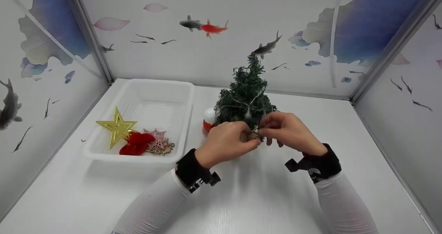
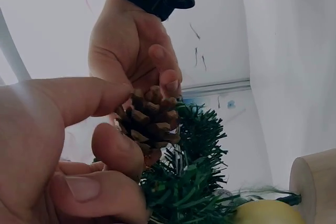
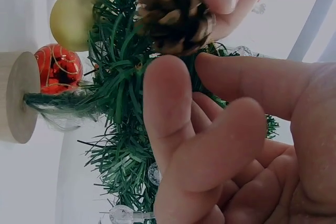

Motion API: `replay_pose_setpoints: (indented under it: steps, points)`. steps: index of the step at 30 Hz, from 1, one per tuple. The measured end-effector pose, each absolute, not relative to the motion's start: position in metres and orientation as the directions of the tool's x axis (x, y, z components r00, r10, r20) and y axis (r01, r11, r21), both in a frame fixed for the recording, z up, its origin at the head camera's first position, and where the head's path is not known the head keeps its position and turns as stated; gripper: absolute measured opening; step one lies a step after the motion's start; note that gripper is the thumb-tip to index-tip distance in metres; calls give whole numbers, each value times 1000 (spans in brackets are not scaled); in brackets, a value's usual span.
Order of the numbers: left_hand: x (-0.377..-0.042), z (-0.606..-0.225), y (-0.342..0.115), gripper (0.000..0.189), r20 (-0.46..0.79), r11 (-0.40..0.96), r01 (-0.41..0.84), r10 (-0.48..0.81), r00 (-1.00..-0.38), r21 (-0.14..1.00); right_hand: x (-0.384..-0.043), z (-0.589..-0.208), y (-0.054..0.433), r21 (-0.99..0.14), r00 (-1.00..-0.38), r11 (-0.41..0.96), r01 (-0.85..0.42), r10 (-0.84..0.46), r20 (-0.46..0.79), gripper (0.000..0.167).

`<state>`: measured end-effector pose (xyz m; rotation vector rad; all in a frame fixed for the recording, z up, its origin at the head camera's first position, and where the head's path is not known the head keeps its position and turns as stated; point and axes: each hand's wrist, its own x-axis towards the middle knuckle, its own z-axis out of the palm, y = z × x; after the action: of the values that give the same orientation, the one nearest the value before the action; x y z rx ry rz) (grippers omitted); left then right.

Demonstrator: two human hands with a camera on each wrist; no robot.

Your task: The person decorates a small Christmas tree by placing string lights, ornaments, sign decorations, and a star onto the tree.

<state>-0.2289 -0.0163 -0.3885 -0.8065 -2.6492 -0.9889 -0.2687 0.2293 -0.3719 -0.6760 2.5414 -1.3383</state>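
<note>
A brown pine cone sits between the thumb and fingers of my left hand, which pinches it low at the front of a small green Christmas tree. My right hand is close on the cone's other side, fingers bent, thumb and forefinger tips right at the cone and the branch. In the right wrist view a narrow gap shows between those fingertips; I cannot tell whether they pinch anything. Clear bulbs on wire hang on the tree, with a yellow ball and a red ball near its wooden base.
Left of the tree, a white plastic basket holds a gold star, a red velvety bow, a pink glittery star and wooden cutouts. A white and red ornament is at the tree's left. Printed walls enclose the white table.
</note>
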Motion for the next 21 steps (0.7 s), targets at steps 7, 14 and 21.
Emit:
replay_pose_setpoints:
  steps: [7,14,21]
  points:
    - [-227,-387,-18,34,277,693,537,461,-843,482,-268,-371,230,-793,-874,522,-313,-486,25,26]
    - [-229,-390,-17,48,266,700,519,446,-854,491,-268,-369,230,-784,-869,523,-336,-493,44,22]
    - [-224,-385,-17,53,260,705,502,431,-864,502,-269,-369,238,-775,-880,517,-363,-463,103,21]
